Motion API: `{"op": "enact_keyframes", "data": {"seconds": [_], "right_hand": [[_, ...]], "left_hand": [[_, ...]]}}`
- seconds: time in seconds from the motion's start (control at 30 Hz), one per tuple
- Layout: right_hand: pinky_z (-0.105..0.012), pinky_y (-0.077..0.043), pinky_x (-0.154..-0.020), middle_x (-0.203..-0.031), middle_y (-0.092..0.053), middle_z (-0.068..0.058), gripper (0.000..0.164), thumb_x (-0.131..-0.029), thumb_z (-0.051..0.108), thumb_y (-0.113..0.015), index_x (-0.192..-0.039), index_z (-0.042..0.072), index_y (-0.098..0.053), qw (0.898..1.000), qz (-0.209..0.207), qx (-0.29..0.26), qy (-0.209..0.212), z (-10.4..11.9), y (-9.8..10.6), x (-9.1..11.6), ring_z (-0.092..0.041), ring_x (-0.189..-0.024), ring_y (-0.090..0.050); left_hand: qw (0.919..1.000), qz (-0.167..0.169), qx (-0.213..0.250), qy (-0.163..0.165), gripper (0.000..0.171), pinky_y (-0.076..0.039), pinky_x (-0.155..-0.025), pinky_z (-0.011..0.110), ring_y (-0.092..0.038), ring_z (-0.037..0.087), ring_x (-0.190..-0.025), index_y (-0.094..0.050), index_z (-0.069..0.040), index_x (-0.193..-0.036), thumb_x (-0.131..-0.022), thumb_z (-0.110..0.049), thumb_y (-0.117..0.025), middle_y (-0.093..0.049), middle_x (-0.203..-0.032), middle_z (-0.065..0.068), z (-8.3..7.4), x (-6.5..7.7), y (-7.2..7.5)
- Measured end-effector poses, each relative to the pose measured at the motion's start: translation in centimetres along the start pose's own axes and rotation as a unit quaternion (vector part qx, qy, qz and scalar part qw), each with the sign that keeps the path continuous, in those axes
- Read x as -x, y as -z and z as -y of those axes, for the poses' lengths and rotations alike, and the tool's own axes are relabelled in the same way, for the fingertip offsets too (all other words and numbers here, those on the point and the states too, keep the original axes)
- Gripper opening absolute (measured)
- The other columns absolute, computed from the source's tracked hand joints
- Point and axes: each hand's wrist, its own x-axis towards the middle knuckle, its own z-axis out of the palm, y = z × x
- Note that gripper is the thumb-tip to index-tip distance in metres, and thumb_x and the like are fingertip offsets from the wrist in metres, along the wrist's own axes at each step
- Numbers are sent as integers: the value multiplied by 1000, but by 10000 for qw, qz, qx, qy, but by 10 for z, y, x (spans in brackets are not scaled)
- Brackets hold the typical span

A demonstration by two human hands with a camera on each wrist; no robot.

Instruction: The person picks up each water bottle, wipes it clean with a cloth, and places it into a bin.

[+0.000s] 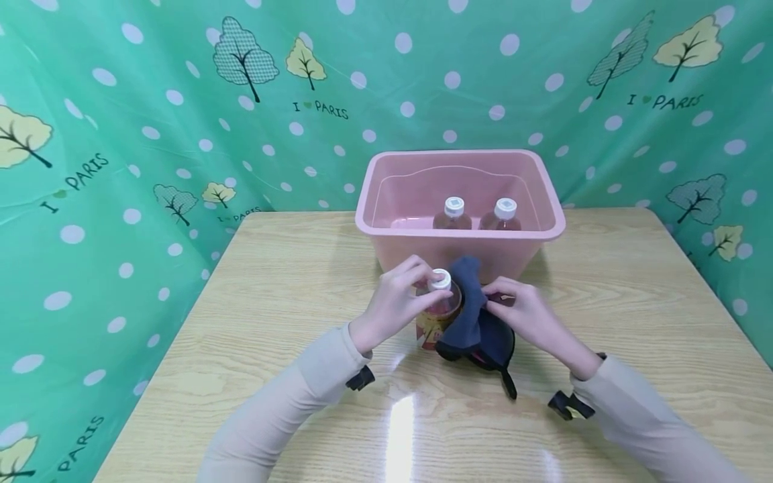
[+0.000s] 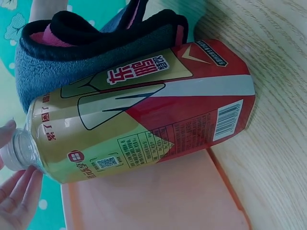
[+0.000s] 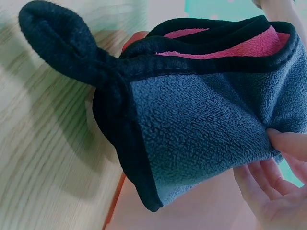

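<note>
A drink bottle [image 2: 144, 110] with a gold and red label stands upright on the table, just in front of the pink bin. My left hand [image 1: 403, 295] grips it by its white cap, thumb and fingers on either side. Against the bottle's right side leans a folded dark blue-grey cloth [image 3: 201, 120] with black edging, a black hanging loop [image 3: 57, 40] and a pink inner face. My right hand [image 1: 524, 310] pinches the cloth's upper part between thumb and fingers. Its lower end lies on the table, with the loop toward the front.
Behind the hands stands the pink bin [image 1: 386, 243], with two white-capped bottles inside, one bottle [image 1: 453, 218] in the middle and another bottle [image 1: 502, 218] at right. A wooden table [image 1: 290, 268] carries everything. A green dotted curtain [image 1: 374, 87] hangs along the back and sides.
</note>
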Motion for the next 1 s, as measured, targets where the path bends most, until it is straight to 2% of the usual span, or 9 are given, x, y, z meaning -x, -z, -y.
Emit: {"op": "enact_keyframes", "data": {"seconds": [0.4, 0.67, 0.83, 1.0], "right_hand": [[-31, -53, -63, -83, -63, -12, 15, -73, -13, -62, -86, -5, -65, 9994, -53, -96, -332, 0, -12, -3, -14, -73, -60], [-33, -53, -65, -83, -62, -14, 14, -73, -14, -60, -84, -5, -64, 9981, 121, -179, -570, -5, -17, 0, -26, -75, -61], [-36, -53, -67, -83, -61, -15, 12, -74, -15, -59, -82, -6, -62, 9974, 299, -30, -654, -12, -21, 1, -27, -77, -60], [-40, -51, -70, -84, -62, -17, 12, -73, -15, -60, -82, -7, -62, 9977, 373, 180, -541, -16, -25, 3, -29, -80, -59]], "left_hand": [[9998, -104, 162, -49, 19, -48, -64, 13, -56, 10, -68, -59, -2, -72, -68, -9, -76, -53, -74, 3, 1, 0, -1], [9998, -121, 145, -42, 20, -48, -66, 12, -56, 9, -69, -59, -2, -73, -68, -11, -76, -52, -74, 3, 0, 0, 0], [9998, -98, 160, -12, 20, -48, -66, 11, -56, 9, -69, -59, -2, -73, -68, -11, -76, -52, -74, 2, 0, 0, 0], [9998, -84, 198, -27, 19, -48, -66, 12, -56, 8, -69, -59, -2, -74, -68, -11, -76, -53, -75, 3, 0, 0, 0]]}}
